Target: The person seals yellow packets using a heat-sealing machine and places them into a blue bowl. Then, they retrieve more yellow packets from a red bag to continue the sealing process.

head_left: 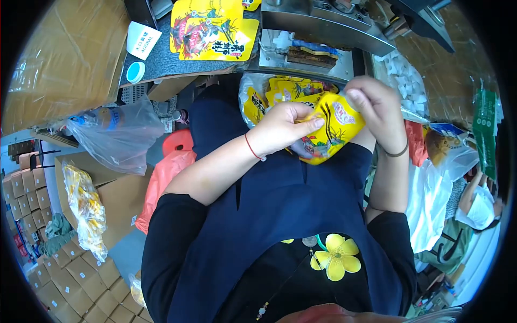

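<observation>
A yellow printed pouch (335, 129) is held in front of my lap between both hands. My left hand (285, 129) pinches its left side, thumb lying on the printed face. At the upper right corner, my right hand (378, 107) is closed with thumb and fingers together on the pouch's edge. The pouch looks bent and tilted. Behind it sits a clear plastic bag (250, 86) with several more yellow pouches (296, 89) in it. Flat yellow pouches (218, 39) lie stacked on the worktop (161, 62) at the upper left.
A metal machine (328, 27) with a brush-like block (312, 55) stands ahead. White small parts (404, 83) fill a bag to the right. A teal cap (135, 72) and a white label (144, 40) lie on the worktop. Cartons (81, 269) are stacked left; another person (476, 207) is far right.
</observation>
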A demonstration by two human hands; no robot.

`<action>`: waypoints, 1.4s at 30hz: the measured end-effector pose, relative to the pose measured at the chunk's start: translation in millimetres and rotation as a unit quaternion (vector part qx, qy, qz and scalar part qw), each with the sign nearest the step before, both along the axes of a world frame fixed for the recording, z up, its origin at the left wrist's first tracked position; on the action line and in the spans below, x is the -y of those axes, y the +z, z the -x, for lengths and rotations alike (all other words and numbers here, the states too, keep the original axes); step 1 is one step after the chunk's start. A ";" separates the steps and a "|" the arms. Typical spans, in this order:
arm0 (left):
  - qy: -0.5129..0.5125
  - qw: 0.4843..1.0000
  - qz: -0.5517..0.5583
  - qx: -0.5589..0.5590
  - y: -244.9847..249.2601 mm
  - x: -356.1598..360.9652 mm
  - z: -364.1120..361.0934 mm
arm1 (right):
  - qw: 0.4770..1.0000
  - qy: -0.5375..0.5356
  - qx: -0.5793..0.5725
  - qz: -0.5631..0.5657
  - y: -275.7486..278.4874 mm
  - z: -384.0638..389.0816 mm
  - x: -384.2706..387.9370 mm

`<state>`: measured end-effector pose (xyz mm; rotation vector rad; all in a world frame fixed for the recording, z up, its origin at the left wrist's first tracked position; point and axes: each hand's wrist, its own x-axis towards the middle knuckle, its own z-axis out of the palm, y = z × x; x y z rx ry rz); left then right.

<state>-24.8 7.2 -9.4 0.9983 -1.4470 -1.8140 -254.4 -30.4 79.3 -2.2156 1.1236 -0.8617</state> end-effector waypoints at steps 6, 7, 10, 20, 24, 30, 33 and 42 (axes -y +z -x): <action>0.012 0.996 -0.068 -0.064 7.4 -0.8 12.1 | 0.999 -0.033 -0.026 0.020 4.4 7.4 -0.2; 0.006 0.990 -0.105 -0.088 8.6 -1.7 12.9 | 0.997 -0.023 -0.073 0.032 5.4 8.4 0.7; -0.029 0.978 -0.162 -0.127 4.2 -1.7 18.2 | 0.995 0.007 -0.094 0.030 3.0 14.7 2.5; 0.073 0.969 -0.162 -0.171 -5.7 34.8 -4.6 | 0.884 -0.231 -0.405 0.032 -50.3 116.7 50.9; 0.072 0.954 -0.206 -0.208 5.5 62.0 -12.0 | 0.918 -0.189 -0.347 0.034 -62.6 112.6 63.0; 0.361 0.864 0.274 0.220 -7.7 86.1 -60.9 | 0.961 -0.190 -0.187 0.076 -61.3 115.4 49.2; 0.276 0.573 0.592 0.495 18.5 92.3 -115.1 | 0.957 -0.181 -0.203 0.101 -48.6 117.6 36.0; 0.187 0.910 0.271 0.251 23.1 40.0 -106.5 | 0.994 -0.043 -0.067 0.079 -27.6 22.4 5.9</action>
